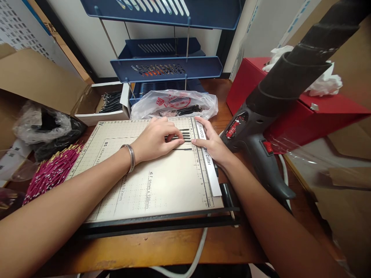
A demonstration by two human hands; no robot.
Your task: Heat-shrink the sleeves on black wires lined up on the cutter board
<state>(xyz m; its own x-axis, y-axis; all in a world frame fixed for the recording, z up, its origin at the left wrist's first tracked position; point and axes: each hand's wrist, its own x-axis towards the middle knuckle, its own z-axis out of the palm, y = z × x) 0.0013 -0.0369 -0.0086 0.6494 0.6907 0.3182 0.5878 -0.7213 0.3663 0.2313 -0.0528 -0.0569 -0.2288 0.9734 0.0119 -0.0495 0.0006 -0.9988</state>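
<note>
My left hand (155, 139) lies on the beige paper cutter board (150, 181), its fingers pressed down on a row of thin black tubes (185, 135) lined up against the cutter's right edge. A silver bracelet sits on that wrist. My right hand (211, 141) rests on the white ruler strip (209, 162) at the board's right side, fingers stretched flat, with its thumb touching one black tube (184, 149) that lies apart below the row.
A heat gun (261, 127) stands right of the cutter, before a red box (292, 112). A plastic bag of black tubes (176, 104) and a white box of them (108, 104) lie behind. Magenta wires (52, 170) lie left. Blue trays (165, 65) stand at the back.
</note>
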